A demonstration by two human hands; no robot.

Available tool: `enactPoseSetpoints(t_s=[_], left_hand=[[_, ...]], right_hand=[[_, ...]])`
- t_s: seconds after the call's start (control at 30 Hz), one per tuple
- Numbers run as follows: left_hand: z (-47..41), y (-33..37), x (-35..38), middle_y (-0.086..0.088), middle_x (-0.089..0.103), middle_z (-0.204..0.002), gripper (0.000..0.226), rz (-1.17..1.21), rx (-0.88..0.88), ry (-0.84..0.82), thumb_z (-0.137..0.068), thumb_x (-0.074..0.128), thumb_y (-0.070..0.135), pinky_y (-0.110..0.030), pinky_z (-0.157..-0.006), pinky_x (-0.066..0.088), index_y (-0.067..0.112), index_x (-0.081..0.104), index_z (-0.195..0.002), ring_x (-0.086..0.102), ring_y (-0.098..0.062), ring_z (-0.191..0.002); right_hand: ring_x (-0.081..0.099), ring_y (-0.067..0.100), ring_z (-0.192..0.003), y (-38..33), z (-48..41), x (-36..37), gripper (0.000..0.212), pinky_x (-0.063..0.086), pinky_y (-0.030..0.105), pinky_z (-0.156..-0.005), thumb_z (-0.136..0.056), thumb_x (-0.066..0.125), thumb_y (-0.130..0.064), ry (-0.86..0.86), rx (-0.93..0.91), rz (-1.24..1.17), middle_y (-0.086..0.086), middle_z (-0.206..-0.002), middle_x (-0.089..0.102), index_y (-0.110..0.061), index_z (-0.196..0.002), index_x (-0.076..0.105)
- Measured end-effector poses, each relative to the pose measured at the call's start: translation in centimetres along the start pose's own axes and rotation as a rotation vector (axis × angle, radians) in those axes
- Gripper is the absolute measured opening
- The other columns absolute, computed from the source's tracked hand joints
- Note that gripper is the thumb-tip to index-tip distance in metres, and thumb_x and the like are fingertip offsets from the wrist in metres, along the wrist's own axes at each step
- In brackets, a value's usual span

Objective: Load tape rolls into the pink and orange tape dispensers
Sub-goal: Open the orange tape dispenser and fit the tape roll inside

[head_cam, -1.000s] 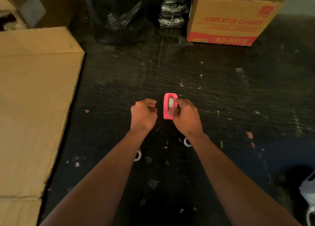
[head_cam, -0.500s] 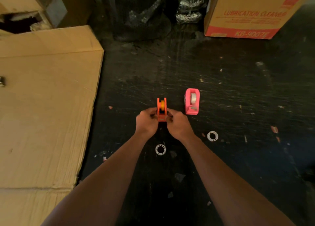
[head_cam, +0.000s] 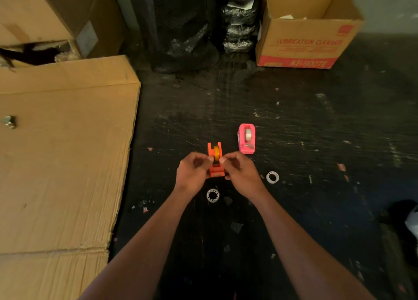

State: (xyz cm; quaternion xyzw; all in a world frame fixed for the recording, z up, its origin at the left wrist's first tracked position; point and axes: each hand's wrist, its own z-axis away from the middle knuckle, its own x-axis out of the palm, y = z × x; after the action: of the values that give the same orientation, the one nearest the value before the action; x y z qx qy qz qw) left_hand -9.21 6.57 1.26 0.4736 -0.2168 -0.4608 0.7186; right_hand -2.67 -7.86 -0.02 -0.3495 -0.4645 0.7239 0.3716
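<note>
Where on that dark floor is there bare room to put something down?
The widest bare patch lies between the pink dispenser and the printed box. Another runs between the flat cardboard and the left hand. It is crowded near both hands, where the orange dispenser and two white rings sit close together.

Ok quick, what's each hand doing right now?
Left hand: fingers closed on the orange tape dispenser.
Right hand: fingers closed on the same dispenser's other side.
</note>
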Motion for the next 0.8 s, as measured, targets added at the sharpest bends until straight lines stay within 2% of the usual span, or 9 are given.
enactPoseSetpoints(t_s=[0.17, 0.27, 0.37, 0.47, 0.63, 0.8], left_hand=[[2.5, 0.1, -1.3, -0.012, 0.076, -0.117, 0.026, 0.124, -0.048, -0.123, -0.098, 0.068, 0.012, -0.043, -0.088, 0.064, 0.013, 0.062, -0.124, 0.079, -0.021, -0.1], [3.5, -0.1, -2.4, -0.008, 0.076, -0.122, 0.038, 0.133, -0.067, -0.2, -0.099, 0.067, 0.014, -0.047, -0.095, 0.061, 0.018, 0.06, -0.136, 0.077, -0.023, -0.106], [4.0, -0.5, -3.1, -0.004, 0.077, -0.122, 0.039, 0.121, -0.048, -0.231, -0.099, 0.066, 0.015, -0.049, -0.097, 0.06, 0.025, 0.063, -0.137, 0.077, -0.021, -0.108], [4.3, -0.8, -3.4, -0.003, 0.076, -0.125, 0.041, 0.133, -0.019, -0.208, -0.098, 0.067, 0.016, -0.051, -0.098, 0.06, 0.027, 0.064, -0.137, 0.076, -0.022, -0.111], [4.4, -0.9, -3.8, 0.0, 0.078, -0.121, 0.037, 0.183, -0.012, -0.22, -0.098, 0.067, 0.017, -0.045, -0.093, 0.062, 0.036, 0.068, -0.13, 0.076, -0.022, -0.11], [4.4, -0.9, -3.6, -0.001, 0.08, -0.117, 0.043, 0.216, -0.013, -0.213, -0.1, 0.065, 0.013, -0.032, -0.079, 0.065, 0.029, 0.062, -0.139, 0.078, -0.021, -0.107]], right_hand=[[0.079, 0.017, -0.099, 0.4, 1.9, -0.5, 0.005, 0.065, 0.038, -0.085, -0.099, 0.07, -0.02, -0.098, 0.089, -0.163, 0.007, -0.107, 0.078, -0.021, -0.104, 0.071], [0.079, 0.02, -0.103, 0.6, 2.9, -0.5, 0.02, 0.064, 0.042, -0.087, -0.095, 0.074, -0.02, -0.156, 0.142, -0.256, 0.008, -0.111, 0.079, -0.023, -0.114, 0.07], [0.078, 0.024, -0.106, 0.5, 3.5, -0.3, 0.031, 0.064, 0.045, -0.09, -0.093, 0.076, -0.02, -0.206, 0.164, -0.3, 0.009, -0.115, 0.08, -0.023, -0.123, 0.068], [0.078, 0.022, -0.106, 0.1, 4.1, 0.2, 0.037, 0.064, 0.042, -0.088, -0.092, 0.077, -0.022, -0.197, 0.143, -0.32, 0.007, -0.114, 0.08, -0.028, -0.128, 0.066], [0.078, 0.021, -0.105, -0.5, 4.3, 0.3, 0.043, 0.064, 0.038, -0.087, -0.096, 0.074, -0.018, -0.199, 0.111, -0.331, 0.01, -0.116, 0.079, -0.03, -0.136, 0.064], [0.079, 0.02, -0.104, -0.6, 4.1, 0.4, 0.043, 0.064, 0.033, -0.081, -0.096, 0.073, -0.014, -0.189, 0.105, -0.348, 0.009, -0.117, 0.078, -0.03, -0.135, 0.065]])
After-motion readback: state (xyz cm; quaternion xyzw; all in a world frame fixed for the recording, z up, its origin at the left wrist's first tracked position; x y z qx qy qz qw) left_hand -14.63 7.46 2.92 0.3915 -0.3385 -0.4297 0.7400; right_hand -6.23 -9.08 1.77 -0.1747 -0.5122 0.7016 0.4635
